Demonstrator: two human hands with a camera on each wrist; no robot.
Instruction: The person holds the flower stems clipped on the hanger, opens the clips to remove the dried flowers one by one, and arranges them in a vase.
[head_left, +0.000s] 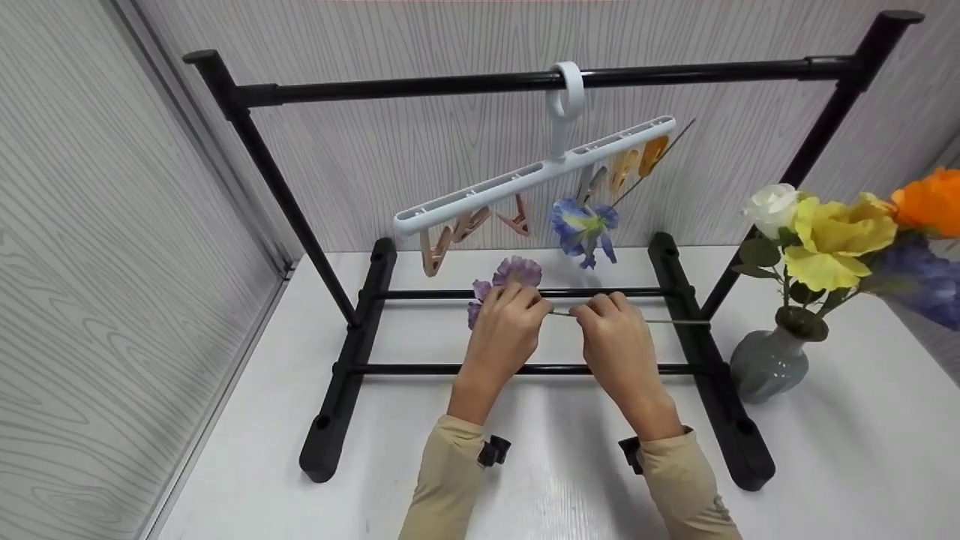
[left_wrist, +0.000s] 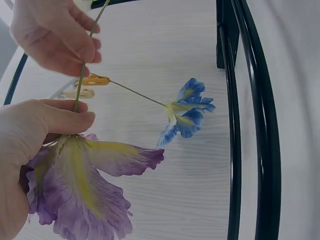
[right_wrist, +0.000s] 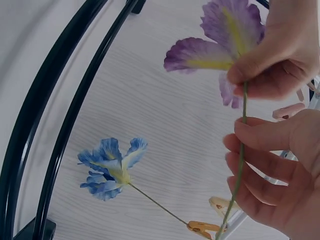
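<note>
Left fingers: the left hand (head_left: pixel 504 330) pinches the green stem (left_wrist: pixel 79 90) right under the head of the purple flower (left_wrist: pixel 80 190), thumb and fingertips curled tight onto it.
Right fingers: the right hand (head_left: pixel 616 339) grips the same stem a little farther along, fingers curled round it; the rest of the stem runs on to the right past the hand.
Purple flower: held above the bench (head_left: pixel 247 420), over the base of the rack, its petals spreading out past the left hand toward the back rail. The petals are purple with a yellow streak down the middle.
Rack: a black rack (head_left: pixel 352 300) stands on the bench, its two feet running front to back, joined by two thin cross rails; both hands hover between these rails.
Hanger: a white peg hanger (head_left: pixel 525 176) hangs tilted from the rack's top bar by a ring, with pink and orange pegs below it.
Blue flower: a blue flower (head_left: pixel 581 229) hangs head down from the hanger, its thin stem clipped in an orange peg (right_wrist: pixel 202 227), just behind and above the hands.
Vase: a grey vase (head_left: pixel 769 360) stands near the right edge of the bench, beside the rack's right foot, holding white, yellow, orange and blue blooms.
Sleeves: beige sleeves (head_left: pixel 450 480) cover both forearms.
</note>
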